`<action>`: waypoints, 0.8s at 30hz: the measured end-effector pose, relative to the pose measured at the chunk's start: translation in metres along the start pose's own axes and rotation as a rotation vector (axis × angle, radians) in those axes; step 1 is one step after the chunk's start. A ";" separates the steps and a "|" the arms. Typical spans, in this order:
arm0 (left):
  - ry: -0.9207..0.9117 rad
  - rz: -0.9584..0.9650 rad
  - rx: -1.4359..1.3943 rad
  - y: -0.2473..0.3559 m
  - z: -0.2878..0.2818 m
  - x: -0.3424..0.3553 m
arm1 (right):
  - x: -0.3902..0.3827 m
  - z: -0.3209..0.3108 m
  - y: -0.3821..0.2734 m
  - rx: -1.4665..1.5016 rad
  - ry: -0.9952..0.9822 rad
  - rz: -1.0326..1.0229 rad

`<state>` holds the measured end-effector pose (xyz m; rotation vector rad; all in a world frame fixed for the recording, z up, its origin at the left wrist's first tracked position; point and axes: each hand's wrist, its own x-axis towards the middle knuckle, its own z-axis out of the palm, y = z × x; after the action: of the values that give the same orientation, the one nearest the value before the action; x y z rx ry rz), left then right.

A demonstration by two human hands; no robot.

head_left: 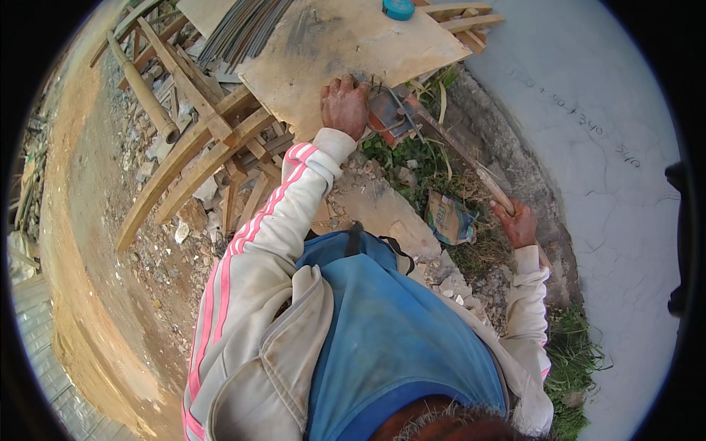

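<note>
My left hand (344, 106) has curled fingers at the near part of a worn plywood board (309, 48), just left of a rusty metal bending tool (387, 114) with thin steel rod across it; what those fingers hold is hidden. My right hand (518, 223) is closed on the end of a long rusty bar handle (462, 154), which runs diagonally up to that tool. A bundle of thin steel rods (232, 33) lies at the board's upper left, and a round turquoise object (398, 9) sits near its far edge.
Wooden beams (169, 180) and a hollow pole (136, 77) lie over rubble on the left. A grey wall (588, 184) with handwriting runs along the right, beside weeds (566, 345). A crumpled printed sack (448, 217) lies below the handle.
</note>
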<state>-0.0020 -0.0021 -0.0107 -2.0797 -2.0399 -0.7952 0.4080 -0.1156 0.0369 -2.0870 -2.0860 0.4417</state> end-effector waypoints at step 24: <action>0.052 0.006 -0.022 0.002 -0.001 -0.001 | 0.134 -0.043 0.025 -0.323 0.015 -0.424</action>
<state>-0.0005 -0.0034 -0.0098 -2.0530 -2.0068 -0.8657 0.4429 0.0212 0.0572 -1.6969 -2.6411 0.0295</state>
